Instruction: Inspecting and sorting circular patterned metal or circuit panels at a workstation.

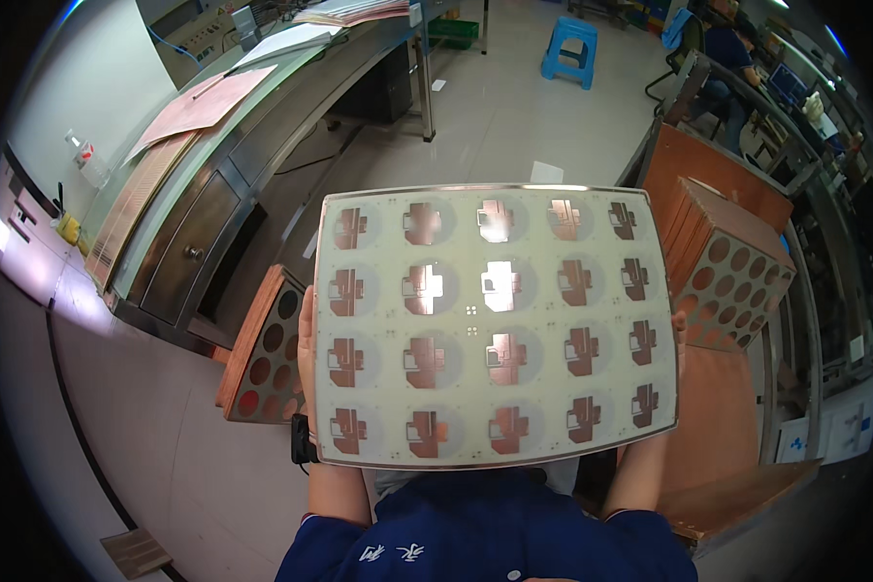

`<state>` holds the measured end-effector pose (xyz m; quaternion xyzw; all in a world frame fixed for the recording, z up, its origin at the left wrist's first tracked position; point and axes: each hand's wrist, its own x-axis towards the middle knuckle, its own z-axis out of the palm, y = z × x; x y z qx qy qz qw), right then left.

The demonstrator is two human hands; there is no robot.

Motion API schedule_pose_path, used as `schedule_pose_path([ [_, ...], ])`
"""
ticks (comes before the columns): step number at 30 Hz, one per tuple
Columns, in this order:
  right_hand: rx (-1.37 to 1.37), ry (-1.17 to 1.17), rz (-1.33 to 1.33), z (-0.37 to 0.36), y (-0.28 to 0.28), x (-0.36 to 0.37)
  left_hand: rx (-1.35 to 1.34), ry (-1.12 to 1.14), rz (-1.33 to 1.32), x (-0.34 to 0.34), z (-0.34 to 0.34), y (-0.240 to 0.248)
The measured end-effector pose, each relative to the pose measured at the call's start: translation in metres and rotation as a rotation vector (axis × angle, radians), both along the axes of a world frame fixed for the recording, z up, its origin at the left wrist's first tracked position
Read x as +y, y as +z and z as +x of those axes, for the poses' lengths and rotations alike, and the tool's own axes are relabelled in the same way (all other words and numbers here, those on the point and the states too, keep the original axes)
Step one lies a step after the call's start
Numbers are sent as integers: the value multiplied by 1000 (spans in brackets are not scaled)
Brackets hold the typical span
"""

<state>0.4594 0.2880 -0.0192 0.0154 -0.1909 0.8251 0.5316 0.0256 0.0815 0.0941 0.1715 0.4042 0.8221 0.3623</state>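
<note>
At the far left of the frame, a clear bottle [89,163] and a yellow cup [67,228] stand beside the tabletop [138,254], which curves up toward the top edge. Pink sheets [199,107] lie on it, and a drawer [192,250] with a round knob is set below. A small brown panel [136,553] lies at the lower left.

Left of centre, a stack of boards [262,354] with rows of dark and copper circles stands low, its right side cut off from view by the held board. The left hand [307,339] is clamped on that board's left edge.

The board [470,332] itself fills the middle of the frame, pale with copper shapes in four rows of five, hiding much of the floor and the person's lap. A blue stool [570,53] stands on the floor [500,112] at the top, well apart from it.

The right hand [680,328] grips the right edge, largely hidden behind it. Just beyond, at the right, a second stack [732,276] with copper circles sits near a metal rack [801,320]. A seated person [726,73] and a screen [788,85] show at the upper right.
</note>
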Motion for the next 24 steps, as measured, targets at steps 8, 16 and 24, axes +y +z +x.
schedule_pose_path([
  [8, -750, 76, -99, -54, 70, -38, -257, -165, 101, -12, -5, -40],
  [16, -456, -66, -92, -117, 64, -62, -340, -274, 238, 5, 65, -12],
  [24, -448, -44, -42, -121, 59, -86, -169, -245, 111, 13, 84, -17],
])
